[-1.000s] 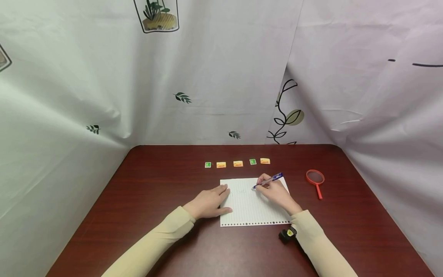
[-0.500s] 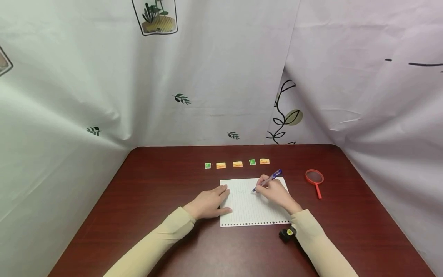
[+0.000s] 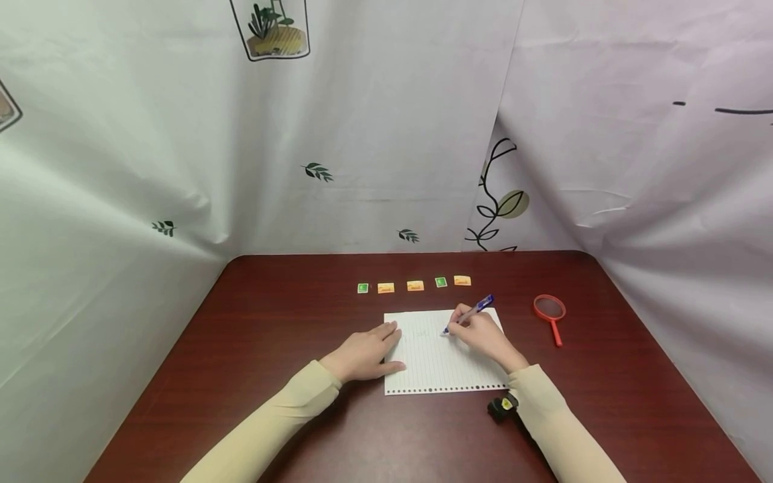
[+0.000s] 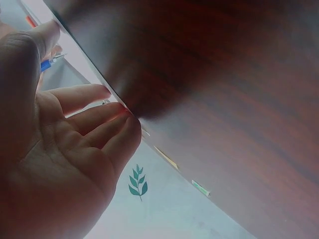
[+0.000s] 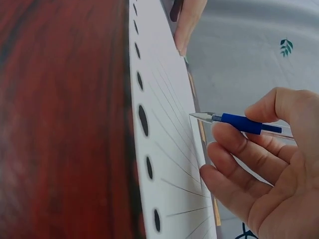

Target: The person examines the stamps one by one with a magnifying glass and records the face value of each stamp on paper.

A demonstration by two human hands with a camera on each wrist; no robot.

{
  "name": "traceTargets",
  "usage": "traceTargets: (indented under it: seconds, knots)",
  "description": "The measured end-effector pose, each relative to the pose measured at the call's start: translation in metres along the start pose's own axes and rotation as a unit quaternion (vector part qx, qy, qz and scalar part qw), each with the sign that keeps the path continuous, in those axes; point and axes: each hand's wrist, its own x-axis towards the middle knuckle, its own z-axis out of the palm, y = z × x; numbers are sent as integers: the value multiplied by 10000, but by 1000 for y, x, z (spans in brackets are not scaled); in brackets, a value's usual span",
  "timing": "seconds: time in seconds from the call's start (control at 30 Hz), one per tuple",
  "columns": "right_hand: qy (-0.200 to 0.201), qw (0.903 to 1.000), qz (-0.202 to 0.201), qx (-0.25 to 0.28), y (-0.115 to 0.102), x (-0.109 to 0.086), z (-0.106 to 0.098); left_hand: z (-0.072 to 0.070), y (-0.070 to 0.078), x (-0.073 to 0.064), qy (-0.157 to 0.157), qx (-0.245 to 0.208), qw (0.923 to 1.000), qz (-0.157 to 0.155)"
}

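A lined sheet of paper [image 3: 423, 365] with punched holes along its near edge lies on the dark red table. My left hand [image 3: 362, 353] rests on the sheet's left edge, fingers extended and thumb apart. In my right hand [image 3: 483, 335] a blue pen [image 3: 477, 308] is pinched between thumb and fingers, its tip at the upper part of the page. Faint writing shows left of the tip. The right wrist view shows the blue grip and metal point of the pen [image 5: 241, 123] at the paper [image 5: 169, 149].
Beyond the paper lies a row of small stamps, green ones [image 3: 363, 288] and orange ones [image 3: 415, 286]. A red magnifying glass [image 3: 549, 308] lies to the right. A black device [image 3: 501, 407] sits at my right wrist. White printed cloth [image 3: 374, 134] hangs behind the table [image 3: 272, 302].
The pen's tip has shifted slightly on the page and the pen stands a little steeper than a second ago. My left hand stays in place on the paper.
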Motion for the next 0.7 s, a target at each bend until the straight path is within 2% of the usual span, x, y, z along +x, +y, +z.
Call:
traceTargets:
  seconds: [0.23, 0.4, 0.7]
  knots:
    - [45, 9998, 46, 206, 0, 0, -2, 1, 0, 0, -32, -66, 10000, -35]
    - [99, 9999, 14, 113, 1, 0, -2, 1, 0, 0, -14, -34, 10000, -32]
    - [105, 9995, 241, 174, 0, 1, -2, 1, 0, 0, 48, -27, 10000, 17]
